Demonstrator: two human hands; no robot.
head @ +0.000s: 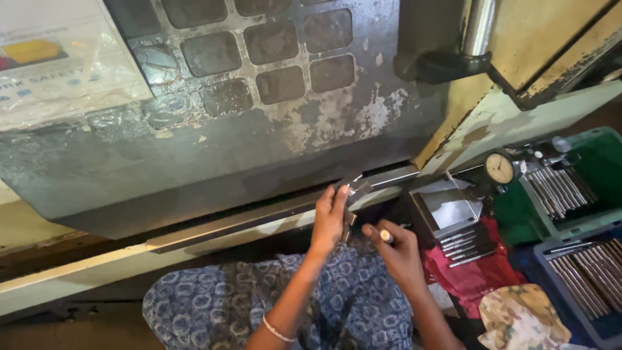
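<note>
The left hand (329, 217) is closed around a small metal part (355, 189), thumb and fingers pinching it upright just below the long steel rail (272, 217) of the machine. The right hand (400, 249) sits just beside it, slightly lower, fingers curled round a short slim tool (386, 236) whose pale tip points toward the part; whether the tip touches the part I cannot tell. To my eye, working it well means keeping the part braced and the tool steady. Both hands hover over a lap in blue patterned cloth (363, 304). To the right of the right hand lie a small steel tray (453, 214), loose pins (463, 245) on a red rag (479, 275), a dial gauge (499, 168), and green (602, 165) and blue (538, 259) trays of rods.
</note>
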